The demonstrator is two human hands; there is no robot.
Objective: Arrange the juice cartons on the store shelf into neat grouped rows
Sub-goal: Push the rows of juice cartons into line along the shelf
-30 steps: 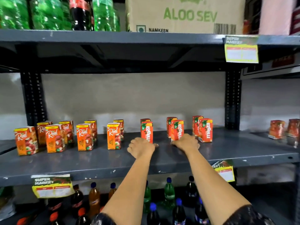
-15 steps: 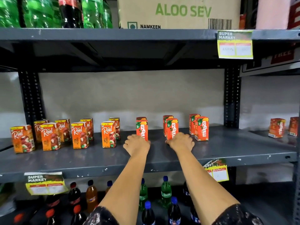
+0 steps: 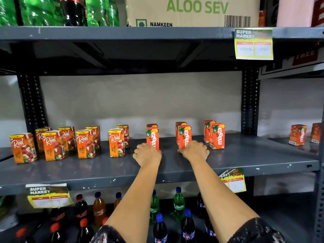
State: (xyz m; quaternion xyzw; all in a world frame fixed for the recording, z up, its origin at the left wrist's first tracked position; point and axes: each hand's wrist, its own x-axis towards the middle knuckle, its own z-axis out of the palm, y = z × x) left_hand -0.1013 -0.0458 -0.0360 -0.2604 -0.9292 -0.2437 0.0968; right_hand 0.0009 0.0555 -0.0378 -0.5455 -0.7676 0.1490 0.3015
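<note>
Your left hand (image 3: 147, 156) sits knuckles-up on the grey shelf (image 3: 245, 160), fingers curled at the base of the left Maaza carton (image 3: 152, 137); can't tell if it's clamped on the carton or just touching. Your right hand (image 3: 194, 151) is likewise curled against the foot of the middle Maaza carton (image 3: 185, 136); grip not confirmable either. Hands are apart, w/ bare shelf between them. Maaza stock stands upright in three short files, two deep, well spaced; the right Maaza pair (image 3: 214, 135) is just beside your right hand, untouched. Left of centre, the Real cartons (image 3: 52, 144) stand in loose files, some turned at an angle; readable: "Real", "APPLE", "LITCHI", a "10/-" price band on top. Open room: a broad clear strip runs along the shelf's front edge, and more free deck to the right up to the slotted upright (image 3: 249, 102). Beyond that post, two more Maaza cartons (image 3: 298, 135) on the adj. bay. Shelf-edge tags (image 3: 49, 195) read "SUPER MARKET"; the upper tag (image 3: 253, 43) has handwriting, approx "200 Rs", blurred. Above: a cardboard box (image 3: 192, 11) marked "ALOO SEV / NAMKEEN", green bottles beside it. Below: soft-drink bottles (image 3: 179, 204), one labelled "Sprite".
</note>
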